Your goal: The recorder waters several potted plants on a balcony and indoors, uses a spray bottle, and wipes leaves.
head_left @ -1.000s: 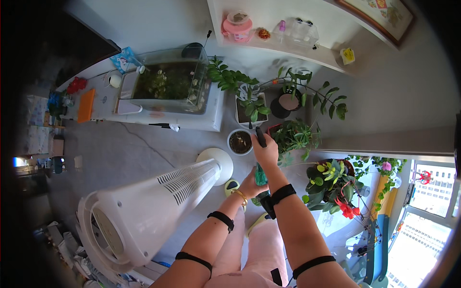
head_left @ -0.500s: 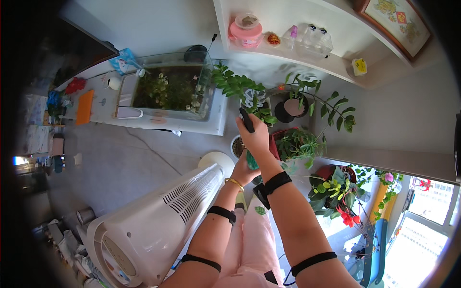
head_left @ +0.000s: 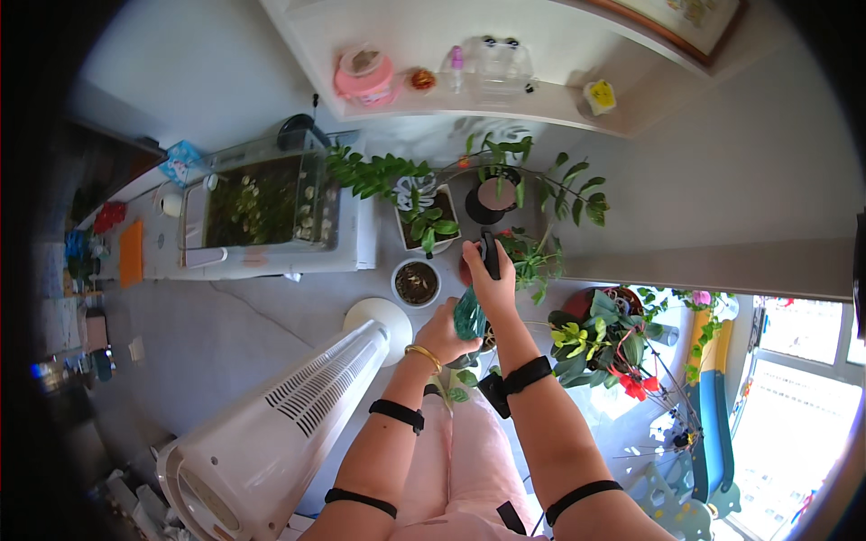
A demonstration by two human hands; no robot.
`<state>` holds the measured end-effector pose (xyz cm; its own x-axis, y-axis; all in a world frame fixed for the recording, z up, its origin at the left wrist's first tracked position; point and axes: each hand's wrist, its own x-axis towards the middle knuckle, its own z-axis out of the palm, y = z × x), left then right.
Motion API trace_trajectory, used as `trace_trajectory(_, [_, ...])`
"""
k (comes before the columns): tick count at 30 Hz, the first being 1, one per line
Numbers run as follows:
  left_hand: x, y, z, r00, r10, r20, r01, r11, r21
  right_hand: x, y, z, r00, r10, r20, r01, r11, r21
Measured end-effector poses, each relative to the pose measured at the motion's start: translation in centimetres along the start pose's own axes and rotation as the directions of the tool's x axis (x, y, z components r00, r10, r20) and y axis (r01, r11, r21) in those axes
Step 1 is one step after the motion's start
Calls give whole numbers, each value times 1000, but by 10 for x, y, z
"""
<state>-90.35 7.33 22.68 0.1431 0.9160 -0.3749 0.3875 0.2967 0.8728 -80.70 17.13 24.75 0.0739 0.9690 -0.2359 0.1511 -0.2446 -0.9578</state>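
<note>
Both my hands hold a spray bottle with a green, see-through body and a black head. My right hand grips the black head at the top, fingers wrapped round it. Lower down, my left hand is closed around the green body. Just beyond my right hand is a leafy plant, its pot mostly hidden by the hand. Left of the bottle stands a round white pot with dark contents. Behind it is a square white planter with a green plant.
A glass fish tank stands on a white cabinet at the far left. A white tower-shaped appliance leans across the lower left. Potted plants with red flowers stand at right by a window. A white shelf is above.
The view has turned, so the room shifts left in the picture. My hands and the bottle have moved right and nearer to me, uncovering the round white pot.
</note>
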Motion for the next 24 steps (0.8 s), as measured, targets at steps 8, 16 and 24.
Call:
trace_trajectory(8, [32,67,10,987,-53,153,-8,927,374,17,-17,-57,919,52,-391,51,968,247])
trace_trajectory(16, [50,90,22,917,-101,385,-112,863,492,11,-13,-94,791,134,-597,142,908,393])
trace_trajectory(24, [19,32,-8,973,54,226,-76,993,91,1,-9,-28,951,10,-309,16,997,79])
